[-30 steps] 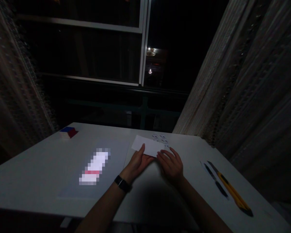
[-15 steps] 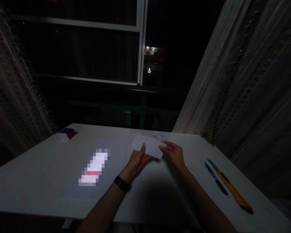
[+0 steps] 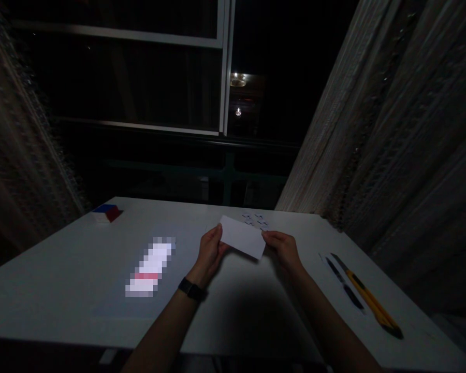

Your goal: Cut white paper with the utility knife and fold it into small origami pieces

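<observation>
A white folded sheet of paper is held up just above the white table, tilted with its right end lower. My left hand, with a dark watch on the wrist, pinches the paper's left end. My right hand grips its right end. Both hands are closed on the paper. The room is dark and fine detail of the fingers is hard to see.
Small printed paper bits lie behind the sheet. A black pen and a yellow utility knife rest at the right. A red-blue-white cube sits far left. A blurred patch lies left of centre. Curtains hang on both sides of a dark window.
The paper lay flat under both hands a second ago. Both hands have since taken its ends and lifted it off the table.
</observation>
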A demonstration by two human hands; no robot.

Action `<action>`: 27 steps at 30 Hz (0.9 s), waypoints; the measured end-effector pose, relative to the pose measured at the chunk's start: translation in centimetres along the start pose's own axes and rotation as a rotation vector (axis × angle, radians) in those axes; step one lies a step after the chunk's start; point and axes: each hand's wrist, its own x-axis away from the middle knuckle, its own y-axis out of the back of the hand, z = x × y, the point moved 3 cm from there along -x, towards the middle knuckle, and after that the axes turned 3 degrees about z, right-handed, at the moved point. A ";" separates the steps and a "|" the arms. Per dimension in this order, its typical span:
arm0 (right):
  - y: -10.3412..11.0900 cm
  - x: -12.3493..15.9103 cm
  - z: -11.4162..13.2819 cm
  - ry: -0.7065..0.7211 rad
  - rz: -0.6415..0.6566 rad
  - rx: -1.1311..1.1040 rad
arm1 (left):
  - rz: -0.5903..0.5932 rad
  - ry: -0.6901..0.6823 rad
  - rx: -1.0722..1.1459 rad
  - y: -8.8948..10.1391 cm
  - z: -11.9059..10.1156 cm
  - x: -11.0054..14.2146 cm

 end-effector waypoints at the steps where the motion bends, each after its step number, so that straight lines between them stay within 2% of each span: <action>1: 0.1 0.0 -0.1 -0.007 -0.001 -0.004 | -0.004 0.002 -0.013 0.0 0.0 0.0; 5: 0.6 0.8 -0.6 -0.047 0.027 0.023 | -0.031 -0.019 -0.126 0.4 0.0 -0.2; 8: 1.0 1.9 -1.2 -0.130 0.169 0.103 | -0.048 -0.053 -0.260 0.8 -0.2 -0.5; 10: 1.5 2.7 -1.4 -0.102 0.214 0.163 | -0.018 -0.063 -0.383 1.0 -0.4 -0.8; 13: 2.3 3.8 -1.5 0.111 0.094 0.310 | 0.065 -0.106 -0.606 1.2 -0.6 -1.0; 15: 2.2 4.7 -2.2 0.253 0.082 0.518 | 0.150 -0.125 -0.698 1.2 -0.4 -1.1; 17: 1.4 5.8 -3.6 0.397 0.204 0.771 | 0.248 -0.082 -0.746 1.4 0.3 -1.3; 19: 0.3 7.4 -5.5 0.565 0.382 1.003 | 0.299 -0.058 -0.802 1.8 0.9 -1.6; 22: -1.0 9.9 -7.8 0.733 0.572 1.260 | 0.291 -0.114 -0.932 2.1 1.2 -1.5; 25: -1.8 11.4 -8.4 0.772 0.598 1.356 | 0.284 -0.275 -1.127 1.5 1.2 -0.3; 27: -2.1 11.7 -8.1 0.780 0.582 1.352 | 0.409 -0.352 -1.293 0.7 1.7 1.1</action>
